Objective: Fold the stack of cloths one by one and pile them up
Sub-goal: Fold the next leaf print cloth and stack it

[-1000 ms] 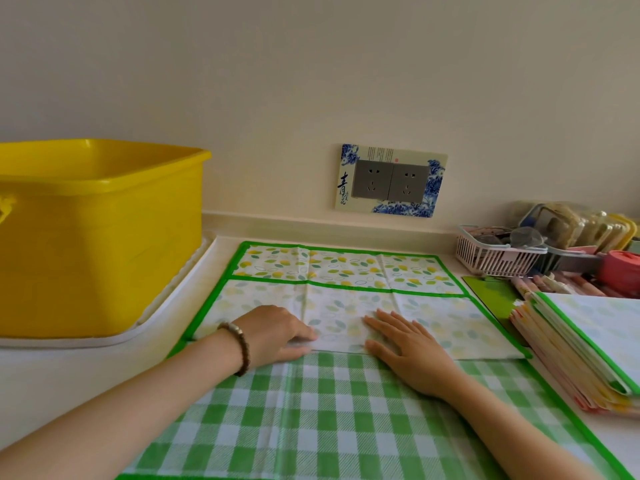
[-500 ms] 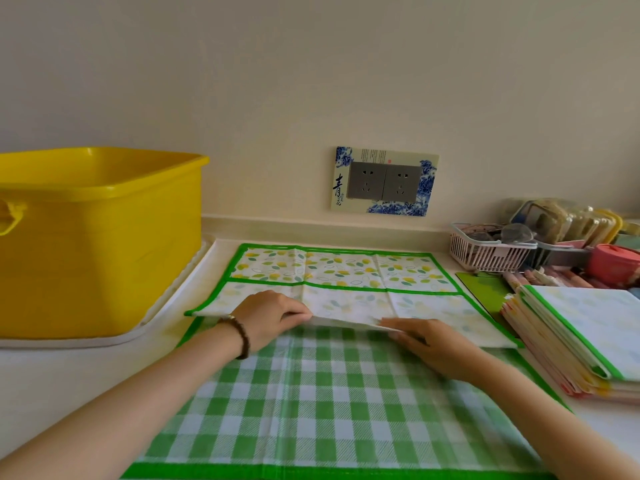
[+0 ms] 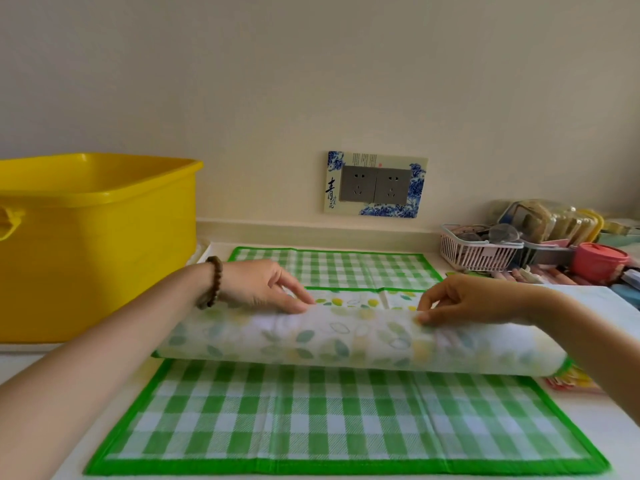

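A white cloth with a leaf and lemon print (image 3: 346, 337) is lifted off the counter as a folded, rounded band across the middle. My left hand (image 3: 263, 287) pinches its upper edge on the left, and my right hand (image 3: 464, 299) pinches the same edge on the right. Under it a green-and-white checked cloth (image 3: 329, 420) with a green border lies flat and spread out. A pile of folded cloths (image 3: 595, 296) sits at the right, mostly hidden behind my right forearm.
A big yellow plastic tub (image 3: 97, 244) stands on a white tray at the left. At the back right are a white basket (image 3: 481, 252) with small items and a pink lidded pot (image 3: 599, 259). A double wall socket (image 3: 375, 185) is behind.
Both hands went from resting on the folded printed cloth to pinching its edge and lifting it toward me. The checked cloth's far part now shows.
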